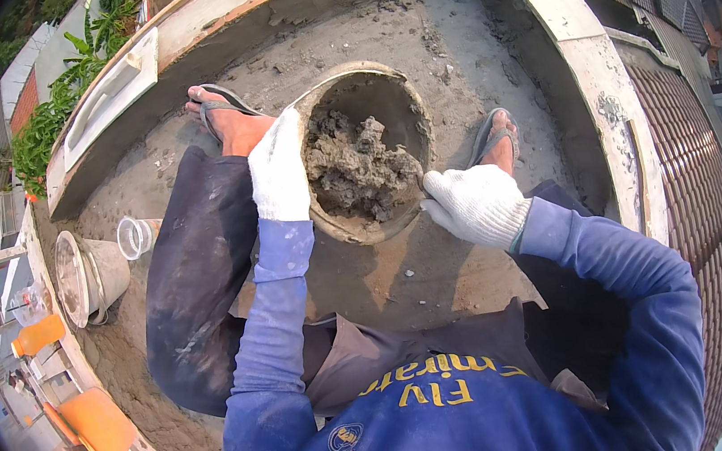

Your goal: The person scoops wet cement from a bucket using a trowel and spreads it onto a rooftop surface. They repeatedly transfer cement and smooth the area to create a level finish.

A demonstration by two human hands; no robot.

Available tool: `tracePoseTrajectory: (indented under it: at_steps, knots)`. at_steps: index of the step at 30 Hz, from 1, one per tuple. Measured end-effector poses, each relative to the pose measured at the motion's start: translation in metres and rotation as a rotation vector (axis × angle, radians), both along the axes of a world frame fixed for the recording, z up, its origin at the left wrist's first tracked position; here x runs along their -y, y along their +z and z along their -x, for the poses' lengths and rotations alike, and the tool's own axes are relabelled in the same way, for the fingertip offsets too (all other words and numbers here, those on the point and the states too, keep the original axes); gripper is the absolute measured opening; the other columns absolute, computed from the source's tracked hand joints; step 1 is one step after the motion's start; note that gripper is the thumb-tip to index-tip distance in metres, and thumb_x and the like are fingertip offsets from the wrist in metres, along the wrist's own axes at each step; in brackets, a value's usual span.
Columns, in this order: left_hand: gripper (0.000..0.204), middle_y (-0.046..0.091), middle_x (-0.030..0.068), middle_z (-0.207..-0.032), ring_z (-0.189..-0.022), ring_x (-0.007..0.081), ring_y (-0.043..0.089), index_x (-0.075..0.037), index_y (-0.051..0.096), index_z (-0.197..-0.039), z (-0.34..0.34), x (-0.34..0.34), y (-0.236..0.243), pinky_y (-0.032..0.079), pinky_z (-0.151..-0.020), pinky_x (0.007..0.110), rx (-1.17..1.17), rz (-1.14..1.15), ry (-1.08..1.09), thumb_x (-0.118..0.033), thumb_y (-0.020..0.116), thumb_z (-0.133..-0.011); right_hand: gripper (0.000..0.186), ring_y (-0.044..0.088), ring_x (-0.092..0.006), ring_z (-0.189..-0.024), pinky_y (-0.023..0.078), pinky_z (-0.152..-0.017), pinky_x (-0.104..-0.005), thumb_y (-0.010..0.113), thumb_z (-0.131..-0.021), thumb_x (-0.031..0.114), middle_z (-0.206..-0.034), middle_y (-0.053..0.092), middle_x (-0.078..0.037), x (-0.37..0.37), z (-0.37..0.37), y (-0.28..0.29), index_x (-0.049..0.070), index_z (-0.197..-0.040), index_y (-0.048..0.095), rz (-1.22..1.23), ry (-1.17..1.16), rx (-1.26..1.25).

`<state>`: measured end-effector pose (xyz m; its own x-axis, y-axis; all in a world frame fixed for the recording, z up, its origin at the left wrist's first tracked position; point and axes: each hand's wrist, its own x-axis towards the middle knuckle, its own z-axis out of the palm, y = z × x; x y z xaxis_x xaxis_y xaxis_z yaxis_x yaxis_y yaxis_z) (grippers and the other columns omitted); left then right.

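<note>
A round bucket [425,118] stands between my feet, its mouth toward me. Wet, lumpy grey mortar [362,162] fills its lower part, while the upper inner wall is bare and smeared. My left hand [279,170], in a white knit glove, is closed on the rim at the left side. On the lower right of the rim, my right hand [478,206] is closed too, in a matching glove. The fingertips of both hands are partly hidden by the gloves and the rim. My feet, in grey flip-flops, are to either side of the bucket.
A low mortar-coated wall [576,64] curves round the rough floor. On its left top lies a white float [113,98]. A smaller bucket [101,274] and a clear plastic cup [137,237] sit left of my knee. An orange board [101,424] and orange bottle [38,335] are farther left.
</note>
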<state>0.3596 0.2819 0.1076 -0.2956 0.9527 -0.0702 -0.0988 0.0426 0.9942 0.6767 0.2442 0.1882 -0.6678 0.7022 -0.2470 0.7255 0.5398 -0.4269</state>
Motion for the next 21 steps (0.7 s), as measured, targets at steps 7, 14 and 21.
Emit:
tracePoseTrajectory:
  at_steps: [7,14,21]
  knots:
    - [0.037,0.081,0.0143,-0.127,-0.115,0.0180,0.074,0.008,0.074,-0.138,-0.033,0.010,0.029,0.058,-0.102,0.032,-0.075,-0.001,-0.004,-0.018,0.069,-0.112,0.022,0.079,-0.0342,-0.082,0.062,-0.067,-0.0482,0.077,-0.089,0.029,-0.085,0.073,-0.014,-0.014,-0.035,0.028,0.008,-0.093,0.076,-0.323,-0.064,0.266]
    - [0.040,0.079,0.0182,-0.131,-0.117,0.0205,0.073,0.009,0.072,-0.140,-0.050,0.014,0.045,0.057,-0.105,0.035,-0.159,0.007,-0.029,-0.019,0.067,-0.113,0.029,0.078,-0.0357,-0.077,0.062,-0.068,-0.0471,0.081,-0.089,0.034,-0.087,0.074,-0.016,-0.045,-0.069,0.034,0.007,-0.098,0.074,-0.305,-0.210,0.332]
    - [0.036,0.078,0.0171,-0.133,-0.122,0.0207,0.069,0.008,0.073,-0.137,-0.061,0.016,0.042,0.052,-0.111,0.037,-0.210,-0.061,-0.085,-0.018,0.067,-0.112,0.026,0.078,-0.0406,-0.079,0.062,-0.077,-0.0533,0.077,-0.093,0.033,-0.088,0.077,-0.017,-0.041,-0.058,-0.069,0.008,-0.100,0.075,-0.309,-0.077,0.328]
